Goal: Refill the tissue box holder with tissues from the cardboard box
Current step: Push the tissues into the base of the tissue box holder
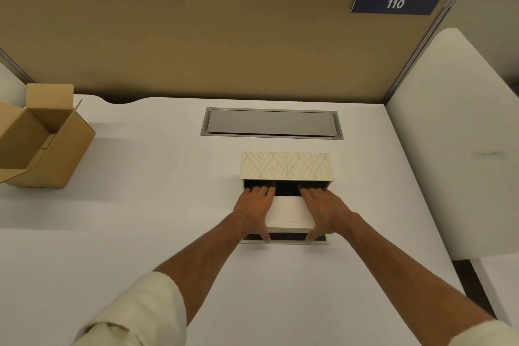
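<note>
Inside open tissue box holder [286,166], left hand [254,211], right hand [323,211] gripping tissues [289,212]

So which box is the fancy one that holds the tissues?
Find the white desk and the grey metal flap set into it. Just in front of that flap sits the tissue box holder, between the left hand and right hand. Unlike the plain brown cardboard box far left, it has a cream leaf pattern.

Both forearms reach forward, sleeves pushed up; left hand [256,211] and right hand [323,211] lie palm-down, side by side; fingers stretched ahead, thumbs hooked down toward the body.
</note>
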`<action>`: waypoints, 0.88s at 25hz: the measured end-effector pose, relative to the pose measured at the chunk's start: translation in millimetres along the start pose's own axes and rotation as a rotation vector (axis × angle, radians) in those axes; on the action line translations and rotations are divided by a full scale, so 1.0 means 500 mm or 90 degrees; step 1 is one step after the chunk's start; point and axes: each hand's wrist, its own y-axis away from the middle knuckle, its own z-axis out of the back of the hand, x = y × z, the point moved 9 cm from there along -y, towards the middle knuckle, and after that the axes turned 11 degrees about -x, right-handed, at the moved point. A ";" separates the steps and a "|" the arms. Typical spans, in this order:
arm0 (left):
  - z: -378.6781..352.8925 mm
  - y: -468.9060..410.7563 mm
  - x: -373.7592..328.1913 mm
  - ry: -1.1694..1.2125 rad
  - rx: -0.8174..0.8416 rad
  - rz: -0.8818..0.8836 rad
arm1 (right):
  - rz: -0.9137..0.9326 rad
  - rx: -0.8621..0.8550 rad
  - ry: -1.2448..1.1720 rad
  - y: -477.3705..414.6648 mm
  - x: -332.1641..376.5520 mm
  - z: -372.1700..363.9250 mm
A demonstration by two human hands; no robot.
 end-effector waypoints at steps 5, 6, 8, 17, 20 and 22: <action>-0.032 -0.017 0.007 -0.028 0.052 0.000 | 0.036 0.031 0.031 -0.006 0.005 -0.031; -0.035 -0.020 0.007 -0.026 0.054 0.000 | 0.037 0.023 0.032 -0.008 0.005 -0.032; -0.038 -0.023 0.009 -0.023 0.058 0.000 | 0.042 0.005 0.031 -0.012 0.005 -0.030; -0.044 -0.017 0.008 -0.011 0.057 -0.004 | 0.028 -0.006 -0.002 -0.012 0.002 -0.039; -0.041 -0.012 0.006 -0.007 0.039 -0.009 | 0.032 -0.016 0.003 -0.010 0.001 -0.037; -0.037 -0.009 0.009 0.011 0.022 -0.008 | 0.041 -0.020 0.001 -0.006 0.002 -0.035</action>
